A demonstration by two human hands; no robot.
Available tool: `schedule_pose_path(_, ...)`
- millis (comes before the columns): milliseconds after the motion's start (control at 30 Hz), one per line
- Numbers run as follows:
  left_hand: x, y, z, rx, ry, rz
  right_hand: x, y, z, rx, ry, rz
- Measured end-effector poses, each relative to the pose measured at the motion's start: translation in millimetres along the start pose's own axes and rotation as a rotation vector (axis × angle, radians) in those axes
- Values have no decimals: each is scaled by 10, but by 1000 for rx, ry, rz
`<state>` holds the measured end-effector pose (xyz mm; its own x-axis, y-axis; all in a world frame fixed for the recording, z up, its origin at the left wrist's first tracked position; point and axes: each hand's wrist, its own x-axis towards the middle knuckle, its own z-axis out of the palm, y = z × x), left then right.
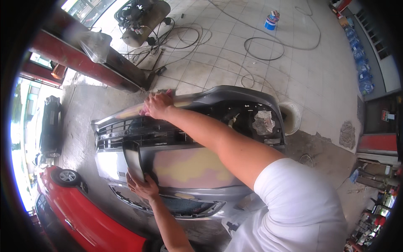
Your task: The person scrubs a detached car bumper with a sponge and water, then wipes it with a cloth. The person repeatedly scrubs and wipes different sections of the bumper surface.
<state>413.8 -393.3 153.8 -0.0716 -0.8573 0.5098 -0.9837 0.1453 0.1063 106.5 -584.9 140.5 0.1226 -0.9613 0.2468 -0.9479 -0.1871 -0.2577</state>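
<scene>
While the right hand (158, 105) is clamped over a pink cloth (144, 111) at the far edge of a grey bumper (201, 192), the left hand (143, 187) sits on its nearer half, fingers at the low end of a dark-and-grey strip (134, 161); can't tell if it grips or just rests. Hands well apart. Step looks like rubbing: probably best with the cloth flat under the fingers, even strokes along the far edge, lighter at the corners, left hand bracing so nothing rocks. Reach is long, so pressure may fade; standing closer should help.

Bumper lies directly under both hands: right hand on its far edge, left hand toward its left end, just beside the patchy yellow-and-pink area (189, 168). Crumpled sheet (263, 122) near the bumper's right end. Further out: pale bucket (298, 119) just past that end, red car (86, 210) off the near left corner, compressor (147, 25) and blue can (271, 22) on tiled floor (294, 67) beyond the far edge.
</scene>
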Motion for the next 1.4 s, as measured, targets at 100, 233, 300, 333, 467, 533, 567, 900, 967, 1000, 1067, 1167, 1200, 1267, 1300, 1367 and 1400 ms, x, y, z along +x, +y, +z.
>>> schedule_pose_path(100, -85, -135, -98, 17, -10, -42, -292, 140, -377, 33, -151, -48)
schedule_pose_path(233, -5, -86, -123, -17, -13, -86, -1384, 1352, -688, -227, 26, -175)
schedule_pose_path(300, 29, -13, -154, -30, -30, -102, -1667, 1588, -1016, -174, 127, -143)
schedule_pose_path(333, 51, 21, -155, -39, -39, -105, -1680, 1600, -1091, -186, 111, -141)
schedule_pose_path(467, 45, -35, -141, -77, -25, -100, -1285, 1186, -1015, -263, -18, -154)
schedule_pose_path(533, 33, -44, -179, -109, -29, -119, -824, 683, -745, -206, -38, -71)
schedule_pose_path(567, 28, -55, -188, -123, -29, -132, -529, 382, -574, -181, -50, -31)
schedule_pose_path(900, 57, -156, -157, -294, 0, -241, 2121, -1783, 1025, -255, -214, -235)
schedule_pose_path(967, 77, -125, -163, -306, -1, -248, 2415, -1901, 1238, -237, -225, -225)
schedule_pose_path(1000, 97, -119, -163, -321, 11, -244, 2517, -1902, 1286, -224, -211, -188)
schedule_pose_path(1067, 100, -155, -168, -291, 15, -269, 2538, -1886, 1316, -189, -245, -190)
schedule_pose_path(1167, 87, -192, -170, -282, 68, -258, 2337, -1595, 1087, -87, -395, -120)
schedule_pose_path(1200, 76, -187, -170, -267, 61, -256, 2256, -1394, 921, -39, -493, -77)
schedule_pose_path(1267, 33, -173, -187, -228, 27, -240, 1908, -906, 599, 95, -618, -29)
schedule_pose_path(1300, 27, -96, -159, -250, 34, -221, 1695, -443, 446, 241, -746, 0)
schedule_pose_path(1367, -45, -77, -148, -214, 37, -204, 1130, -5, 118, 328, -719, 13)
schedule_pose_path(1400, -85, -83, -133, -190, 56, -191, 862, 134, -125, 305, -753, 100)
